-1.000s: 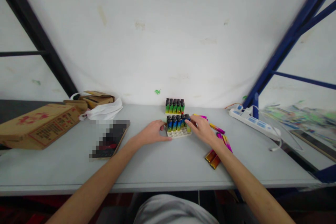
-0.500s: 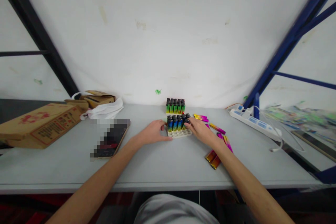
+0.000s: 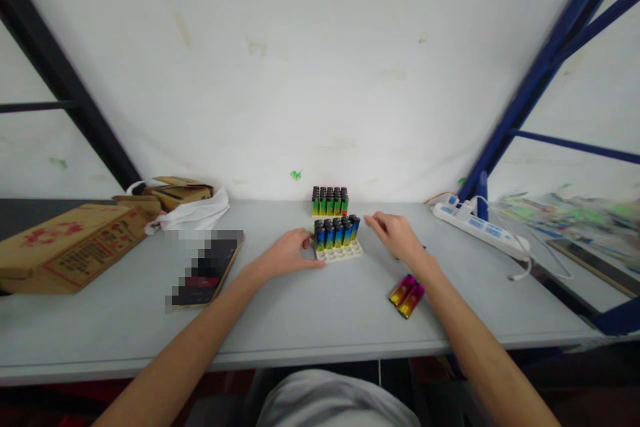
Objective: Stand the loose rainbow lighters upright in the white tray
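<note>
Several blue-and-yellow lighters (image 3: 334, 235) with black tops stand upright in rows in a white holed tray (image 3: 345, 254). Front holes of the tray show without lighters. My left hand (image 3: 286, 253) is at the tray's left end, thumb by the front corner and fingers against the side. To the right, my right hand (image 3: 397, 235) is apart from the lighters, low over the table, fingers reaching left with nothing visible in them. Its palm side is hidden. Two purple-and-gold pieces (image 3: 407, 295), shaped like lighters, lie beside my right forearm, which covers other such pieces.
Green lighters (image 3: 330, 201) stand in another block near the wall. A phone-like dark slab (image 3: 213, 268), partly pixelated, lies at left with a cardboard box (image 3: 75, 243) and a white bag (image 3: 195, 212). A power strip (image 3: 480, 230) with cables lies at right.
My right hand has moved off the right end of the lighter rows, to the right. The lighters there now show freely. My left hand stays at the tray. The view has shifted slightly.
</note>
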Demonstrator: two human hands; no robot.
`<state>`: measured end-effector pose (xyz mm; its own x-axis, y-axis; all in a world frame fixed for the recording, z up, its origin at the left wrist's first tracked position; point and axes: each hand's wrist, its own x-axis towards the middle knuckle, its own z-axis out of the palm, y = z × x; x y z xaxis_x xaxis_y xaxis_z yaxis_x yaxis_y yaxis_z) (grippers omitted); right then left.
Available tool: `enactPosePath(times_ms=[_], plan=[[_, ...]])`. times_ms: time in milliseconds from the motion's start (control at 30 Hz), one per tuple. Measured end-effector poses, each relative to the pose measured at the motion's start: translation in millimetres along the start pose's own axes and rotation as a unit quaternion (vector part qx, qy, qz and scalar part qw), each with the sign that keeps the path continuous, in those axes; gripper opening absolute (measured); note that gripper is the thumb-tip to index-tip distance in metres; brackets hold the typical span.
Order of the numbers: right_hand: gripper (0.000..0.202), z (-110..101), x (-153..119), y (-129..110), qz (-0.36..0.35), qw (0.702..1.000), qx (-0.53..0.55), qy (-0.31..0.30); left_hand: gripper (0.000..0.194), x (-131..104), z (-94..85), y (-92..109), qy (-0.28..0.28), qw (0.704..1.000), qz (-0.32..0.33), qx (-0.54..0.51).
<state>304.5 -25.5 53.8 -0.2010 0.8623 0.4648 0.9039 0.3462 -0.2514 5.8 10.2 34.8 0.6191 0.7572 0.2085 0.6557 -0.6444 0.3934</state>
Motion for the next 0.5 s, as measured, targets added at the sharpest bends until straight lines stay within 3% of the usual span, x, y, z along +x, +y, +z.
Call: enactPosePath(times_ms=[133, 233, 400, 500], plan=[[0.034, -21.6, 2.2, 44.1, 0.062, 0.998, -0.013, 0.009, 0.056, -0.5, 0.0, -0.3, -0.003, 1.0, -0.012, 0.002], [0.029, -37.3, -1.7, 64.3, 0.096, 0.995, -0.024, -0.019, 0.055, -0.6, 0.9, -1.3, -0.003, 1.0, -0.005, 0.002], [0.024, -59.5, -31.4, 66.0, 0.107, 0.989, -0.01, -0.098, 0.056, -0.3, 0.7, -0.8, 0.003, 1.0, -0.008, 0.003], [0.021, -67.2, -56.4, 63.9, 0.15, 0.978, -0.008, -0.146, 0.057, 0.0, -0.3, 0.5, 0.002, 1.0, -0.008, 0.001]])
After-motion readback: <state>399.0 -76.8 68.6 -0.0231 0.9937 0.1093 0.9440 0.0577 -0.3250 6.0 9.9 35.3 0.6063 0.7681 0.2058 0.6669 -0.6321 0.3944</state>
